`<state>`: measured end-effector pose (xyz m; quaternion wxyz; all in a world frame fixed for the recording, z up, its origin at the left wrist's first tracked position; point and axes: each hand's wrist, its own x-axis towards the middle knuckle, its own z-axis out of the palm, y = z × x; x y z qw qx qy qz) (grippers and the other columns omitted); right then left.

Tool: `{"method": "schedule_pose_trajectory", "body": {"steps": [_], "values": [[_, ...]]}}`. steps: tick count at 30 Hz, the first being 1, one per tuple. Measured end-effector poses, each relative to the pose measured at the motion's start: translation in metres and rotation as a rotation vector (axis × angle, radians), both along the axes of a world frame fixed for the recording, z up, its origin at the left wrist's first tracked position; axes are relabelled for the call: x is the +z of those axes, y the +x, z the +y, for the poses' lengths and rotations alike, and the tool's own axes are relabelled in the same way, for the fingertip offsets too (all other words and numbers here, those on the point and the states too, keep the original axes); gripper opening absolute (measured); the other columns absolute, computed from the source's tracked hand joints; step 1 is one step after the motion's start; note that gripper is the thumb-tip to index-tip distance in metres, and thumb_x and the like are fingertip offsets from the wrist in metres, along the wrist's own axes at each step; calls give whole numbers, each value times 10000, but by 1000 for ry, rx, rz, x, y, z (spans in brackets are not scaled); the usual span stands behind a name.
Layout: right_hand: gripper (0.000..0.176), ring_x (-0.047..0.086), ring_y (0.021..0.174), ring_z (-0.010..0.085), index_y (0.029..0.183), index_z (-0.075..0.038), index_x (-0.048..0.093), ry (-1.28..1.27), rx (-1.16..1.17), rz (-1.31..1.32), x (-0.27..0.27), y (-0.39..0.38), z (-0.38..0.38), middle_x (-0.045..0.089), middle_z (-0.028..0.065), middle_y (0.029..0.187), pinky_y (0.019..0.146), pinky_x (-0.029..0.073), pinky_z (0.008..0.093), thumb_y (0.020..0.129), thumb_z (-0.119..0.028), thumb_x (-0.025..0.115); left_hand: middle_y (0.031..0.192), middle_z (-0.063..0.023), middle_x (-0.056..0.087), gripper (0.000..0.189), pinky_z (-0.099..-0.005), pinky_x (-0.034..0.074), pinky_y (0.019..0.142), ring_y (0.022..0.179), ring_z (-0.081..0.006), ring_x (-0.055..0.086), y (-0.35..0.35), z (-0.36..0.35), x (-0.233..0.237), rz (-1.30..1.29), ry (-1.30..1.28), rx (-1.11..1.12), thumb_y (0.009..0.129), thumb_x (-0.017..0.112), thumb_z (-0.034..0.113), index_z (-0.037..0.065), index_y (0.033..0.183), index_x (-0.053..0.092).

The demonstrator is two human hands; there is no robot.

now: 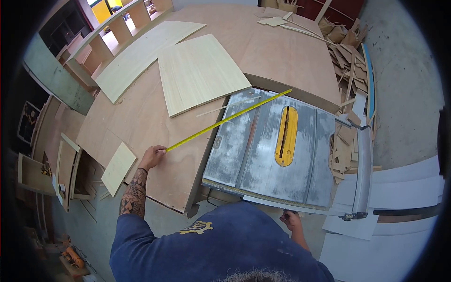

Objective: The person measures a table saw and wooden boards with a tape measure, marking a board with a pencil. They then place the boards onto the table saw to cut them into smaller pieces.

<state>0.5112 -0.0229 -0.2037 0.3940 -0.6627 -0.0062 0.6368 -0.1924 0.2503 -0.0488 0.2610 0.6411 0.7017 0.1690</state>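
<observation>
My left hand [152, 157] is closed on the near end of a yellow tape measure [221, 123], over the plywood worktop. The tape's blade runs diagonally up and right across the table saw [225, 155], its far end above the saw's back edge. At the saw's front edge, low down, my right hand [291, 219] is closed around a small dark part I cannot make out. A yellow throat plate [286, 136] with a dark slot is set in the grey saw top. A thin wood strip [228, 106] lies under the tape's line.
Pale boards [202, 75] lie on the large plywood worktop [277, 56]. A smaller board [119, 168] rests at its left edge. The saw's rail fence [362, 174] stands at the right. Wood offcuts [345, 70] are heaped beyond, with white sheets [390, 244] on the floor.
</observation>
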Motion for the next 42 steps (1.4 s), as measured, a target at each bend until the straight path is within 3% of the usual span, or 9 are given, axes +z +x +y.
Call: {"method": "schedule_pose_trajectory", "body": {"steps": [6,12,15,17,19,22,26,36,42], "values": [[188,655,736,183,1049,-71,665,37,45,63,4,2,3,643,40,845,857,612,473,892,-89,767,859,-135,767,327,-402,556,751,797,-272,719,57,-17,1,-2,-186,92,978,674,323,31,1070,790],[198,648,737,183,1053,-60,665,93,-7,76,-2,0,-2,642,48,867,824,610,431,894,-95,777,790,-119,734,319,-378,545,733,753,-232,694,83,-7,-7,56,-121,102,977,665,341,57,999,808],[176,659,756,187,1045,-68,642,108,17,62,0,-3,-3,636,52,856,876,607,468,930,-127,761,782,-132,731,330,-389,544,736,757,-240,698,66,14,13,51,-56,161,982,666,350,51,990,807],[224,646,716,182,1050,-41,667,124,-10,11,2,-4,-1,650,62,879,753,614,384,866,-76,790,789,-148,735,354,-404,545,741,769,-257,708,36,30,21,87,-4,222,988,673,371,44,984,806],[224,647,716,179,1046,-37,667,105,-20,-49,1,-5,-2,652,63,877,726,613,372,859,-69,787,797,-156,739,365,-410,546,743,776,-267,715,-5,52,22,119,37,225,991,678,384,43,982,807],[217,650,711,169,1033,-26,665,89,-22,-125,4,-13,4,657,62,866,665,611,347,845,-49,771,849,-178,755,375,-439,553,758,809,-312,730,-41,86,26,201,90,195,993,681,412,60,980,813],[207,659,717,222,1047,-13,634,51,-16,-160,-6,-10,-2,636,84,841,696,610,415,884,-58,755,943,-183,767,369,-481,568,808,906,-358,739,-73,133,13,336,16,97,1000,657,438,107,1002,820],[188,678,700,222,1090,-25,648,-73,6,-321,7,-14,3,644,74,840,632,605,404,926,-94,705,1099,-93,779,338,-518,543,978,1105,-302,723,-65,179,18,389,-166,177,1023,647,460,188,1134,813],[200,634,618,195,1052,-37,654,-66,37,-365,2,-13,2,626,63,787,548,537,346,952,-176,757,1233,-116,724,336,-564,510,1032,1217,-321,670,-69,186,10,400,-145,190,1033,636,448,204,1198,799]]}}
